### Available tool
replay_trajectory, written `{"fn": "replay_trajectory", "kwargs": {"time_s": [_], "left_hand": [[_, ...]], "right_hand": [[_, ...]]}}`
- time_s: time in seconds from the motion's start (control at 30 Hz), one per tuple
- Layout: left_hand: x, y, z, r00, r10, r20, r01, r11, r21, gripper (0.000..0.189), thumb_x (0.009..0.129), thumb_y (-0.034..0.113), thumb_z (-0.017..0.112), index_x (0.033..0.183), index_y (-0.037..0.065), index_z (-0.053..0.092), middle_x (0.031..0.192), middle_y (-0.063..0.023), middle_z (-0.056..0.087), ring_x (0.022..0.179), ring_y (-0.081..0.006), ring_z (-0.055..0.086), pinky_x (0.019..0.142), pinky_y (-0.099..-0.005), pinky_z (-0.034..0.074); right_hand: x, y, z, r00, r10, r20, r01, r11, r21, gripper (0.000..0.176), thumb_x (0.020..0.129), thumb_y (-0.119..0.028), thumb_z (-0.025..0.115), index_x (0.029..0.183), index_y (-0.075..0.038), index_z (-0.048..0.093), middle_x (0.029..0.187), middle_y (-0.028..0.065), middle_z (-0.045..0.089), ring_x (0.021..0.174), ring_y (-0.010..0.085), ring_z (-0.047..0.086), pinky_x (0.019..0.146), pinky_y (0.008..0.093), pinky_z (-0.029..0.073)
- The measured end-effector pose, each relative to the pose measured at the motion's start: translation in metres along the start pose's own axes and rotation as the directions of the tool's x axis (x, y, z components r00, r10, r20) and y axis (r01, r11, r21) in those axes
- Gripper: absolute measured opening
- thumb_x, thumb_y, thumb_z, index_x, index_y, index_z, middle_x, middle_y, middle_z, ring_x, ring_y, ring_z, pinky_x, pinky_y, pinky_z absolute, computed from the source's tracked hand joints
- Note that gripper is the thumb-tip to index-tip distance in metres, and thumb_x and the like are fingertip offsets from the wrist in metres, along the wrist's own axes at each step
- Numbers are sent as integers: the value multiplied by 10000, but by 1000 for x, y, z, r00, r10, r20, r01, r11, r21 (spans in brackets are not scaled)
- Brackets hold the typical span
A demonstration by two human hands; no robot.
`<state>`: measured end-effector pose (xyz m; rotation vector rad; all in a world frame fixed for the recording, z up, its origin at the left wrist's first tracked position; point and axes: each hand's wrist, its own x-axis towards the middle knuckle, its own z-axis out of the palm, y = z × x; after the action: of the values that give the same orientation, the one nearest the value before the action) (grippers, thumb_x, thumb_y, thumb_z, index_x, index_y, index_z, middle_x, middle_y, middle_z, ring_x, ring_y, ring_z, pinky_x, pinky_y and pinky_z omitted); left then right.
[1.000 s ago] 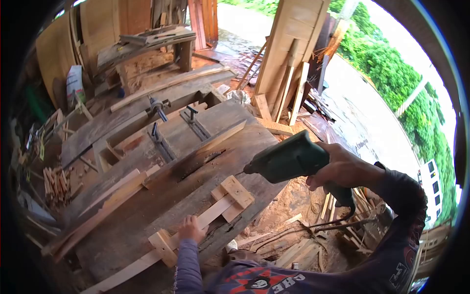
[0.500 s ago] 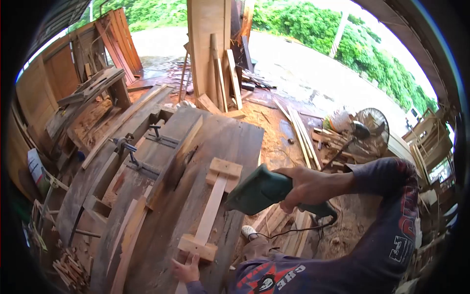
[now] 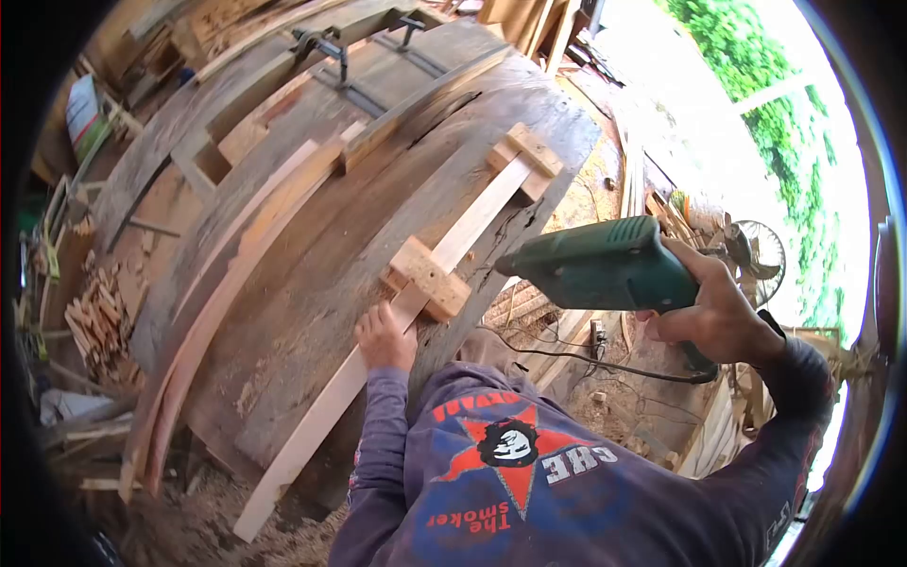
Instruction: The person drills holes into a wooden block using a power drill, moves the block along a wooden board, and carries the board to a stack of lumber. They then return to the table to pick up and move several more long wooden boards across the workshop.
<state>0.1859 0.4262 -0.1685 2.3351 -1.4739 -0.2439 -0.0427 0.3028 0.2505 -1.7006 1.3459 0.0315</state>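
Observation:
My right hand [image 3: 713, 307] is wrapped round the rear handle of a green power drill [image 3: 595, 265], held up at the right of the bench. Its dark tip points left, towards the wooden blocks, and a black cord trails from the handle. My left hand [image 3: 385, 337] grips a long pale wooden strip [image 3: 312, 420], fingertips right by the near wooden block [image 3: 427, 278]. The strip runs through this block and on to a far wooden block [image 3: 525, 163]. Both blocks lie crosswise over it on the worn wooden bench [image 3: 274, 378].
Bar clamps [image 3: 326, 52] sit on a frame at the back left. Curved wooden pieces [image 3: 250, 236] lie along the bench's left side. Offcuts [image 3: 99, 321] are piled at far left. A fan [image 3: 756, 260] stands at the right, and sawdust covers the floor.
My view has tilted down and swung round, bringing more of the strip into sight. The drill has turned, its tip now apart from the strip in view. My left hand stays by the near block.

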Motion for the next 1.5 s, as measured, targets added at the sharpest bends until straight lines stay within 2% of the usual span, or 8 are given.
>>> {"fn": "replay_trajectory", "kwargs": {"time_s": [0.2,0.37,0.57,0.9,1.07,1.2,1.27,1.5], "left_hand": [[0,4,-8,999,-32,22,32,999,-18,622,717,329,845,1204,81,549,1077,-88,616,1047,-269,599,881,-438,449],[1,4,-9,999,-31,32,33,998,-46,616,722,322,849,1207,84,552,1056,-86,627,1015,-271,611,872,-439,449],[1,5,-8,1000,-25,-18,24,999,-38,588,691,316,854,1147,94,555,1015,-66,607,995,-253,596,832,-428,443],[-1,3,-8,1000,-28,2,28,999,-44,631,690,309,857,1199,90,555,1050,-59,607,1000,-248,591,859,-421,445],[1,4,-9,1000,-28,-10,27,995,-100,615,701,304,855,1192,79,561,1068,-72,627,1020,-272,598,871,-437,439],[1,5,-7,999,-39,-6,38,994,-107,619,702,298,854,1202,79,560,1079,-73,630,1024,-270,599,876,-437,439],[1,6,-10,998,-58,35,61,993,-98,629,699,287,853,1215,79,559,1088,-73,630,1028,-269,599,882,-434,440],[1,4,-11,998,-63,21,65,990,-126,641,686,282,857,1217,82,558,1088,-72,629,1019,-269,598,885,-430,439]], "right_hand": [[37,-15,12,996,74,51,-70,994,-79,796,723,51,724,1465,23,434,972,48,633,867,114,601,793,281,511],[51,-22,23,989,28,147,-11,993,-115,805,730,39,725,1473,28,417,1047,86,643,926,134,616,852,296,511],[46,-23,31,989,-42,145,78,965,-249,802,756,11,711,1485,46,381,1163,160,645,1058,204,629,952,322,488],[65,-22,34,984,-34,175,77,966,-245,799,758,22,705,1485,52,375,1219,178,627,1090,201,613,966,320,480],[68,-21,29,976,-90,201,145,950,-278,792,769,33,702,1488,44,371,1250,211,627,1145,248,632,979,349,487],[72,-38,28,975,-25,223,106,926,-362,798,765,40,697,1492,30,369,1255,235,628,1148,279,651,974,367,497],[76,-35,27,953,-169,250,264,869,-418,810,761,21,704,1499,6,369,1223,241,645,1099,298,677,955,374,508],[86,-42,31,954,-133,267,251,843,-476,820,758,-12,698,1513,-63,381,1154,239,677,1024,338,707,899,393,532]]}}
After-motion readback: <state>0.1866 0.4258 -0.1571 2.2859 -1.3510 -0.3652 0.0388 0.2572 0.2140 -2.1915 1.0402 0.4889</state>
